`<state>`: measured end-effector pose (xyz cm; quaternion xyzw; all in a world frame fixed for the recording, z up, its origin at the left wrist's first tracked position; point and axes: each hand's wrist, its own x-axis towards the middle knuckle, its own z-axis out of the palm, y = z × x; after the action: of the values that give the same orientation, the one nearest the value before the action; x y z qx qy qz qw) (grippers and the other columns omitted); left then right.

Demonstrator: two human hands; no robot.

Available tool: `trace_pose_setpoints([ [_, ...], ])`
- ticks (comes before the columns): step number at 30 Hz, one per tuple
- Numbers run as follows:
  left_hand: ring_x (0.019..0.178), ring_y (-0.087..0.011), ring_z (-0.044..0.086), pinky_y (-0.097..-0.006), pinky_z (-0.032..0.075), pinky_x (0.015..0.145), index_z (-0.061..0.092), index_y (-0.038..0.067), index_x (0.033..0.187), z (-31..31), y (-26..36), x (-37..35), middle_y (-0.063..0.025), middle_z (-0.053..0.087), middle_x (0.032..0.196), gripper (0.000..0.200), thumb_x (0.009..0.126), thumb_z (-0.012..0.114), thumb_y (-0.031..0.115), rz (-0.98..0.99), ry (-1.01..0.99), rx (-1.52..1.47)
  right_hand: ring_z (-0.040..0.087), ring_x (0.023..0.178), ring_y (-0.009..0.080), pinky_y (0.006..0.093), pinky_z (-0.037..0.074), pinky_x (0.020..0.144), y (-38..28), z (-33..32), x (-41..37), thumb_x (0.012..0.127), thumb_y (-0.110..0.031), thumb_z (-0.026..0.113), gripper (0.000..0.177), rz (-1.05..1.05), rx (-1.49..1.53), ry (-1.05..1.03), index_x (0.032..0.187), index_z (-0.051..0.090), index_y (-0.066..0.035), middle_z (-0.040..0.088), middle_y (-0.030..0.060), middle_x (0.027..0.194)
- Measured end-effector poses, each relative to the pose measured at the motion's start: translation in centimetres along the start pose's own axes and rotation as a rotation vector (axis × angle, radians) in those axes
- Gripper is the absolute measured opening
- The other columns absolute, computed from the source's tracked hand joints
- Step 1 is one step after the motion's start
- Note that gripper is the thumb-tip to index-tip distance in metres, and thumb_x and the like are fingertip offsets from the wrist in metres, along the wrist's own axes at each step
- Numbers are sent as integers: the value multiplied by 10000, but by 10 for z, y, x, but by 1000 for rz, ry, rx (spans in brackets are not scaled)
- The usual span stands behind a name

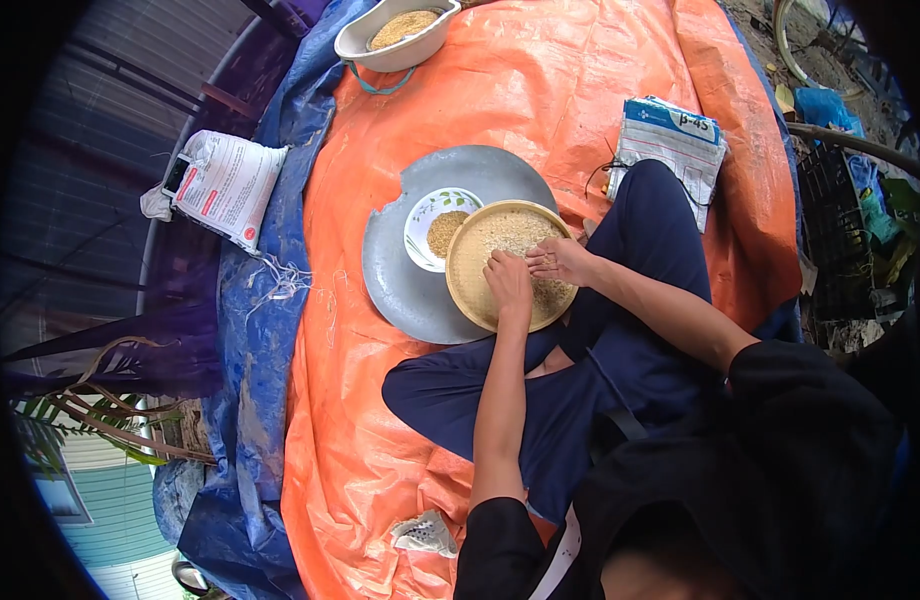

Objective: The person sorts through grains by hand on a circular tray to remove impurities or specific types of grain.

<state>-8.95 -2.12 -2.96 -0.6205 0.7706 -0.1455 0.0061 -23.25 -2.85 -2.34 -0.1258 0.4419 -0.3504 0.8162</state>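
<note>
A round woven tray (470, 285) holds a thin spread of pale grain (510, 232) and rests partly over a large grey disc-shaped tray (410, 305). Over the middle of the woven tray is my left hand (508, 278), its fingers bent together at the grain; whatever they hold is too small to make out. My right hand (562, 261) is beside it, fingertips close to those of the left, palm partly turned up and fingers partly extended. Left of the woven tray, a white plate with a leaf pattern (417, 222) carries a small heap of brown grain (445, 232).
An orange tarp (380, 430) lies under everything, with a blue tarp (245, 370) along its left. A white basin (380, 56) of grain stands at the top. Printed sacks lie at the left (230, 190) and upper right (670, 150). A crumpled paper (425, 534) lies near the bottom.
</note>
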Motion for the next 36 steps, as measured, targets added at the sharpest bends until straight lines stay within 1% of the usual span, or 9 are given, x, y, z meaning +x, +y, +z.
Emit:
trace_pose_setpoints([
  [7, 823, -189, 601, -301, 453, 716, 612, 59, 885, -3, 1, -1, -78, 571, 887, 103, 840, 537, 112, 30, 15, 67, 611, 934, 211, 343, 496, 885, -2, 2, -6, 915, -267, 473, 305, -13, -33, 14, 1048, 547, -3, 620, 104, 979],
  [13, 787, -189, 614, -323, 448, 715, 639, 67, 858, 2, 4, 1, -70, 587, 859, 116, 837, 541, 125, 45, 24, 81, 615, 912, 207, 333, 503, 874, -2, 4, -8, 911, -261, 480, 293, -28, -78, 26, 1038, 555, -8, 620, 100, 967],
  [16, 778, -185, 620, -332, 441, 713, 656, 72, 864, 2, 5, 2, -61, 600, 846, 128, 836, 544, 127, 60, -17, 110, 609, 910, 205, 330, 500, 877, -2, 4, -8, 911, -260, 476, 312, -33, -87, 8, 1061, 548, 4, 612, 99, 975],
  [22, 736, -168, 619, -326, 427, 708, 674, 82, 815, 2, 10, 4, -55, 609, 807, 133, 833, 550, 127, 75, -19, 142, 597, 926, 209, 332, 491, 893, -3, 5, -14, 905, -246, 464, 343, -58, -109, 40, 1102, 526, 28, 601, 110, 991],
  [25, 715, -165, 616, -323, 419, 702, 677, 80, 799, 6, 11, 3, -59, 608, 796, 136, 827, 553, 127, 101, 20, 165, 599, 939, 218, 337, 491, 897, -3, 5, -15, 900, -240, 466, 353, -59, -121, 48, 1110, 521, 38, 603, 127, 1000],
  [31, 719, -170, 609, -321, 401, 694, 679, 79, 816, 9, 5, 4, -62, 601, 790, 137, 823, 550, 124, 176, 18, 193, 622, 958, 242, 346, 505, 886, -2, 4, -14, 896, -244, 462, 380, -80, -191, 72, 1120, 522, 57, 616, 156, 1030],
  [36, 739, -177, 610, -323, 403, 701, 662, 72, 858, 8, 0, 4, -75, 594, 817, 133, 824, 541, 116, 180, -28, 165, 644, 930, 254, 347, 520, 864, 0, 1, -10, 892, -248, 468, 380, -95, -201, 62, 1106, 536, 59, 624, 161, 1017],
])
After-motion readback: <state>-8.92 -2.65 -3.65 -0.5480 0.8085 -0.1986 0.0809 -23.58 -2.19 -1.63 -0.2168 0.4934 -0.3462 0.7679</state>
